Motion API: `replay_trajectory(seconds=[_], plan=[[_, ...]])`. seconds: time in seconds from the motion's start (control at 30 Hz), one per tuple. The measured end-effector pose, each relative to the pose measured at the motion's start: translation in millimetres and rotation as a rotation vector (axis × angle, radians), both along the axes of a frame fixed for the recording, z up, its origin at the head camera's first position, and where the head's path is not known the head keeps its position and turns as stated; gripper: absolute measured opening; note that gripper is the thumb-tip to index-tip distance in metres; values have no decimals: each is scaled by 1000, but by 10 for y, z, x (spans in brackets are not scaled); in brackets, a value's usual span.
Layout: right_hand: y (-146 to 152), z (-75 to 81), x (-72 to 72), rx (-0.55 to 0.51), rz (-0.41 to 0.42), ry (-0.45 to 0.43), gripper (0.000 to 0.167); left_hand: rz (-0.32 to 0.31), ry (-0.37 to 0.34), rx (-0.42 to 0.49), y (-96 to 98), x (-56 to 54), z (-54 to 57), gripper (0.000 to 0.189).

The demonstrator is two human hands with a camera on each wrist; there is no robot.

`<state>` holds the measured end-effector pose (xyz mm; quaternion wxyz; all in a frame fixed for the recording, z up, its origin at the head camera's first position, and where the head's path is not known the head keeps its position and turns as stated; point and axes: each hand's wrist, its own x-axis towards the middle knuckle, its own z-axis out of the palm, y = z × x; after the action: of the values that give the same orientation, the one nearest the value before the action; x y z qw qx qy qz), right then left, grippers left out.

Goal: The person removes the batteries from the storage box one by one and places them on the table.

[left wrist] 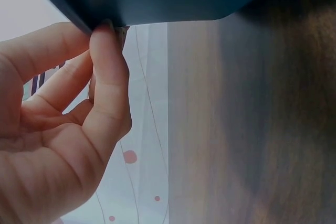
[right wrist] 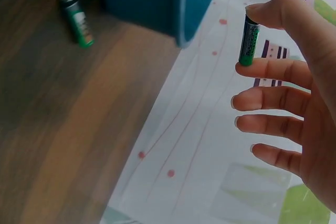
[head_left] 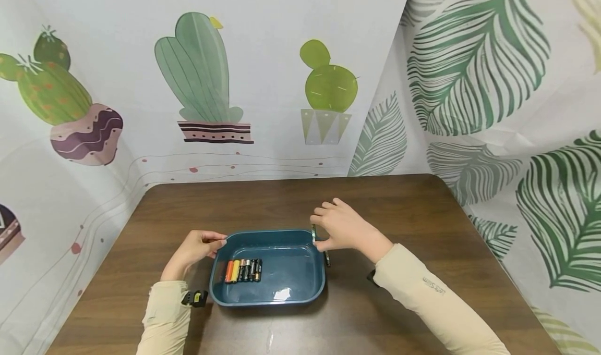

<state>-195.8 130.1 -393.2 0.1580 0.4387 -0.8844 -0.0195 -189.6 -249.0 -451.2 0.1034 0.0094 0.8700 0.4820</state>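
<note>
A dark blue rectangular tray sits on the wooden table. My left hand pinches its far left corner rim between thumb and fingers, as the left wrist view also shows. Above the tray's far right corner, my right hand holds a green and black battery by its two ends, between thumb and index finger; the other fingers are spread. Inside the tray at the left lie several batteries side by side: an orange one, a yellow one and darker ones.
Another green battery lies on the table just outside the tray's right side. Behind the wooden table hangs a white cloth printed with cacti and leaves.
</note>
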Motion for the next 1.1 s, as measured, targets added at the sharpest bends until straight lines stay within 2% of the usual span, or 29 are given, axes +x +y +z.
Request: replay_trajectory(seconds=[0.2, 0.47, 0.87, 1.1], plan=[[187, -93, 7, -5, -36, -20, 40, -9, 8, -5, -9, -3, -2, 24], [348, -288, 11, -11, -53, -109, 40, -6, 1, -11, -12, -4, -2, 24], [338, -557, 34, 65, -93, -256, 42, -9, 11, -13, -15, -4, 3, 24], [320, -658, 46, 84, -109, -287, 40, -24, 18, 6, -7, 8, 18, 26]])
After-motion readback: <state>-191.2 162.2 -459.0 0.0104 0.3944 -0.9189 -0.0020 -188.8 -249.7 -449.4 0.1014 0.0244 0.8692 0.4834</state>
